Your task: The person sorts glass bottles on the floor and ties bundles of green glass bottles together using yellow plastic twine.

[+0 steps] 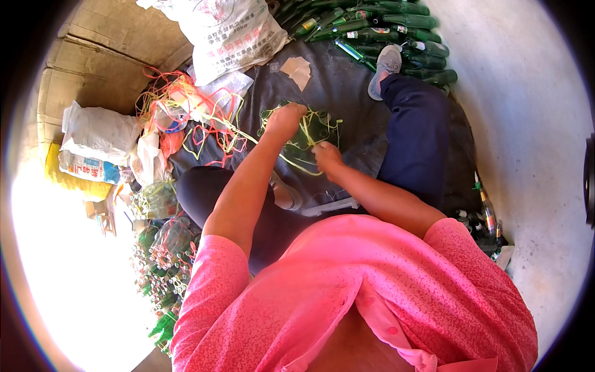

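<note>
A bundle of green glass bottles (320, 135) stands on the dark floor cloth between my legs, with yellow plastic twine (307, 132) laced about the bottle necks. At the far left part of the bundle, my left hand (284, 122) has its fingers curled on the twine; the fingertips are partly hidden. Lower on the right, my right hand (328, 159) pinches the twine at the near edge of the bottles. A loose strand loops below the bundle and runs left towards a tangle of yellow and red twine (197, 104).
Many green bottles (411, 35) lie stacked at the upper right by the pale wall (525, 116). A printed white woven sack (237, 42) stands at the top. Tied bottle bundles (169, 251) sit at lower left. A torn cardboard piece (296, 72) lies on the dark cloth (362, 104).
</note>
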{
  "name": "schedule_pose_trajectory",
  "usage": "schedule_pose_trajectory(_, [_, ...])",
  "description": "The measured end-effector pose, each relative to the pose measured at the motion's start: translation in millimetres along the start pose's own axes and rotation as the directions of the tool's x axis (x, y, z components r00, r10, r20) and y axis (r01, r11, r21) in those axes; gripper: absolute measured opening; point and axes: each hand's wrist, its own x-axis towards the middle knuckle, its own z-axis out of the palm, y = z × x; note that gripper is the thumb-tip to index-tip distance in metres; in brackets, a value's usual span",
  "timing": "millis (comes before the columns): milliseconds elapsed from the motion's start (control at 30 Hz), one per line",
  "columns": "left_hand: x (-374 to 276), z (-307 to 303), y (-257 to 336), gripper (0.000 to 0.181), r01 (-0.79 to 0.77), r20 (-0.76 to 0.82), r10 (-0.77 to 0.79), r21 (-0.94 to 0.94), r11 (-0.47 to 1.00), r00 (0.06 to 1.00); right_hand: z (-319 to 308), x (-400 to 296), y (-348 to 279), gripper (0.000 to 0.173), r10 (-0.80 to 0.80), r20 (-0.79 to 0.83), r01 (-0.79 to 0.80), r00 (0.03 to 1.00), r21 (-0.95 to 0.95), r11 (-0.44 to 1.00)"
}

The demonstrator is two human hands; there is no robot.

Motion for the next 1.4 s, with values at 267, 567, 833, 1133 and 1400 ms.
schedule_pose_trajectory(267, [15, -5, 5, 0.011, -0.018, 0.014, 0.017, 0.055, 0.998, 1.000, -3, -12, -12, 0.021, -0.101, -0.063, 0.088, 0.993, -0.175, 0.981])
schedule_pose_trajectory(567, [34, -11, -1, 0.029, 0.083, 0.139, -0.087, 0.037, 0.996, 0.986, -10, -16, -20, 0.027, -0.055, 0.002, 0.054, 0.999, -0.216, 0.975])
schedule_pose_trajectory(833, [38, -11, -16, 0.034, 0.147, 0.241, -0.143, 0.001, 0.989, 0.960, -20, -23, -41, 0.029, -0.044, 0.059, 0.069, 0.997, -0.548, 0.834])
schedule_pose_trajectory(1133, [30, -18, 0, 0.035, 0.268, 0.262, -0.287, 0.108, 0.957, 0.922, -26, -34, -53, 0.029, -0.105, 0.147, 0.180, 0.983, -0.746, 0.641])
schedule_pose_trajectory(1400, [-3, 6, 4, 0.020, 0.321, -0.011, -0.321, 0.028, 0.947, 0.947, -26, -35, -58, 0.029, -0.095, 0.200, 0.218, 0.975, -0.792, 0.570])
